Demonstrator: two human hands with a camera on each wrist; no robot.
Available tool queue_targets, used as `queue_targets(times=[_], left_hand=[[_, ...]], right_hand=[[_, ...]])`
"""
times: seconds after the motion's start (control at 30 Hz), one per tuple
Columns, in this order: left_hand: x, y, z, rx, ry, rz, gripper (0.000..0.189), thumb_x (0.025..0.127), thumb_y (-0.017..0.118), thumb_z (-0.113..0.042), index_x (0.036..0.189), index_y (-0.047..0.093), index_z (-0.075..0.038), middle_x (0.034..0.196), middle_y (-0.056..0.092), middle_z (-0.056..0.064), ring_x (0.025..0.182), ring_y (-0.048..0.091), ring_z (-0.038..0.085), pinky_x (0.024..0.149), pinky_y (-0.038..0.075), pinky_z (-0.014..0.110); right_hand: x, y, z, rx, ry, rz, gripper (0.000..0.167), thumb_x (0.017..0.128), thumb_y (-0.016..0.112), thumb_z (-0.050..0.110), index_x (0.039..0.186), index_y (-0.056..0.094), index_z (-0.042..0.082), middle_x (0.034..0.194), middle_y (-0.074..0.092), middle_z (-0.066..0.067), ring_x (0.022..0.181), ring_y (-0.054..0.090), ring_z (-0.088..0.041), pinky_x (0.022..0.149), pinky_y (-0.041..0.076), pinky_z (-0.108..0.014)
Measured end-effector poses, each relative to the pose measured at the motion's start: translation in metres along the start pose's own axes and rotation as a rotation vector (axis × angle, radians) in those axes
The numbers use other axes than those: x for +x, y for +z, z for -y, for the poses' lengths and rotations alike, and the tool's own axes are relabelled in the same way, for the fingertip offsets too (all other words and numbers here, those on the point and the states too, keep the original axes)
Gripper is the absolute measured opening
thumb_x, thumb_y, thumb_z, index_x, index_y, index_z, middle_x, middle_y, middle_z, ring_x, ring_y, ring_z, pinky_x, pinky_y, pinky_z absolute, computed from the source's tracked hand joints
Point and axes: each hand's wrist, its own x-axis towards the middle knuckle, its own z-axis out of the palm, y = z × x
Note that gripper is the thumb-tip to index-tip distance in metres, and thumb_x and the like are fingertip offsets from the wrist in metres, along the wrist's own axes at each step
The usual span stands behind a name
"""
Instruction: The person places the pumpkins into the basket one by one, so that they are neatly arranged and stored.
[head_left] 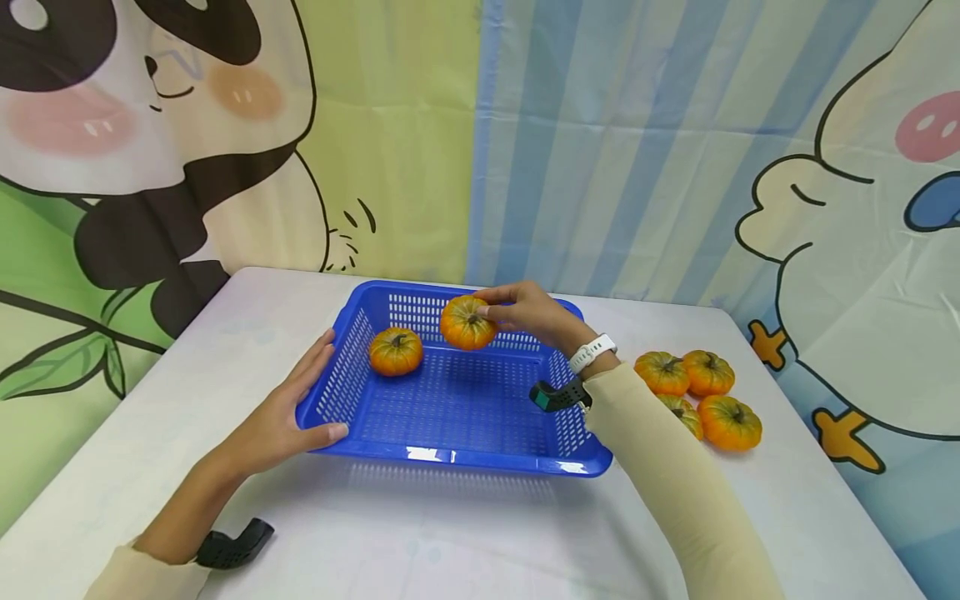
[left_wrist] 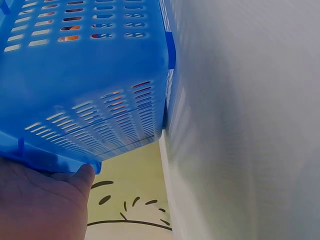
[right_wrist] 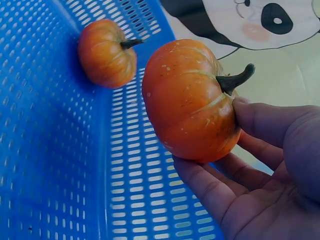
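Observation:
My right hand [head_left: 531, 315] pinches a small orange pumpkin [head_left: 467, 322] over the back part of a blue plastic basket [head_left: 465, 458]. In the right wrist view, the thumb presses near the dark stem of the held pumpkin [right_wrist: 192, 102], with fingers below it. Another pumpkin [head_left: 396, 351] sits inside the basket at the left, also visible in the right wrist view. My left hand [head_left: 281, 421] rests against the basket's left rim, fingers straight and thumb at the front corner. From the left wrist, the basket's slotted outer wall [left_wrist: 85, 75] shows, with the hand [left_wrist: 45, 200] at its rim.
Several more pumpkins [head_left: 729, 423] lie grouped on the white table [head_left: 465, 542] right of the basket, one partly hidden by the right sleeve [head_left: 675, 467]. A printed curtain [head_left: 600, 150] with cartoon animals hangs behind the table and along its sides.

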Motion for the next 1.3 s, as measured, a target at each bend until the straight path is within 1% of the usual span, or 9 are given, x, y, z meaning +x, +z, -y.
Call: queue_targets(times=[0.1,0.3,0.47,0.6,0.7,0.8,0.93,1.07,1.3], left_hand=[[0.0,-0.001,0.0,-0.014,0.007,0.001,0.101,0.08,0.075,-0.022,0.157,0.01,-0.015,0.163,-0.001,-0.005,0.147,0.003,0.035,0.102,0.018,0.074],[-0.001,-0.002,0.002,-0.008,0.008,0.003,0.101,0.08,0.075,-0.022,0.157,0.01,-0.015,0.163,-0.001,-0.005,0.147,0.004,0.035,0.102,0.02,0.073],[-0.001,-0.002,0.002,-0.014,0.005,0.004,0.1,0.081,0.075,-0.022,0.157,0.01,-0.015,0.163,-0.001,-0.006,0.147,0.003,0.034,0.102,0.02,0.073],[0.0,-0.002,0.001,-0.018,-0.001,0.004,0.1,0.081,0.074,-0.022,0.157,0.01,-0.016,0.163,-0.002,-0.006,0.147,0.003,0.034,0.102,0.019,0.073],[0.0,-0.001,0.001,-0.019,-0.005,0.005,0.1,0.081,0.074,-0.023,0.158,0.01,-0.016,0.163,-0.002,-0.006,0.147,0.003,0.035,0.102,0.02,0.074],[0.0,-0.001,0.001,-0.027,-0.003,0.006,0.1,0.081,0.074,-0.022,0.158,0.009,-0.017,0.163,-0.002,-0.006,0.147,0.003,0.035,0.102,0.019,0.074],[0.0,-0.001,0.001,-0.028,0.0,0.007,0.1,0.081,0.074,-0.022,0.158,0.01,-0.016,0.163,-0.002,-0.005,0.147,0.002,0.035,0.102,0.018,0.074],[0.0,-0.001,0.001,-0.007,-0.002,0.005,0.1,0.081,0.074,-0.023,0.157,0.01,-0.016,0.163,-0.002,-0.005,0.147,0.003,0.036,0.101,0.021,0.073],[0.0,-0.001,0.001,-0.005,0.011,0.005,0.1,0.081,0.074,-0.024,0.157,0.01,-0.015,0.163,-0.002,-0.005,0.146,0.005,0.036,0.101,0.024,0.072]], right_hand=[[0.001,0.002,0.0,-0.026,-0.01,0.022,0.036,0.095,0.063,0.013,0.13,0.062,0.004,0.127,0.06,-0.012,0.11,0.061,-0.023,0.088,0.054,-0.037],[0.002,0.004,-0.003,-0.108,-0.032,0.054,0.035,0.095,0.065,0.018,0.127,0.065,0.005,0.122,0.063,-0.009,0.106,0.063,-0.022,0.086,0.055,-0.036],[0.004,0.005,-0.008,-0.133,-0.01,0.053,0.036,0.094,0.066,0.02,0.127,0.064,0.004,0.119,0.064,-0.009,0.102,0.064,-0.022,0.085,0.055,-0.036],[0.006,0.006,-0.012,-0.146,0.027,0.044,0.035,0.094,0.066,0.019,0.125,0.065,0.003,0.116,0.066,-0.01,0.098,0.065,-0.023,0.086,0.055,-0.039],[0.007,0.008,-0.015,-0.176,0.043,0.06,0.035,0.094,0.066,0.018,0.125,0.065,0.002,0.114,0.066,-0.011,0.096,0.066,-0.023,0.086,0.055,-0.04],[0.006,0.008,-0.018,-0.203,0.04,0.082,0.036,0.094,0.066,0.018,0.126,0.065,0.001,0.114,0.067,-0.011,0.096,0.066,-0.022,0.086,0.055,-0.04],[0.005,0.009,-0.021,-0.251,0.032,0.089,0.036,0.094,0.066,0.019,0.126,0.065,0.002,0.114,0.067,-0.009,0.097,0.065,-0.021,0.085,0.055,-0.036],[0.006,0.011,-0.022,-0.315,0.035,0.096,0.036,0.093,0.067,0.019,0.125,0.066,0.003,0.112,0.068,-0.008,0.096,0.065,-0.02,0.082,0.056,-0.03],[0.006,0.015,-0.023,-0.347,0.066,0.098,0.033,0.093,0.067,0.013,0.123,0.066,0.001,0.111,0.068,-0.01,0.094,0.065,-0.021,0.077,0.057,-0.03]])
